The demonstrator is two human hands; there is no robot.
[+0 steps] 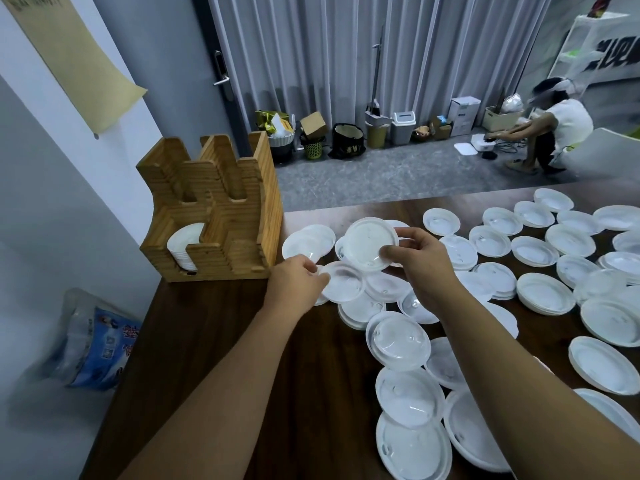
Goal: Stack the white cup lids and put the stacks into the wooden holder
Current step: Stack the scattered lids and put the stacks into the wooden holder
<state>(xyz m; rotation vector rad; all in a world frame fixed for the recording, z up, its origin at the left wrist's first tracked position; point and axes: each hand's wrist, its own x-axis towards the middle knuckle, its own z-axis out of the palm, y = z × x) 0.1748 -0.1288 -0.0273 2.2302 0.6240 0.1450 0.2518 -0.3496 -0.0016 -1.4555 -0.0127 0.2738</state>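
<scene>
Lids already fill one low slot of the wooden holder (211, 216) at tabletop's far left corner. Left hand (298, 278) pinches a lid (343, 282) off the pile; right hand (420, 252) grips a raised lid (369, 242), prob. to stack them.

Office back room: grey curtains (346, 46), keypad door lock (220, 69), bins and boxes (403, 128) along far wall, dark desk (225, 341).
</scene>
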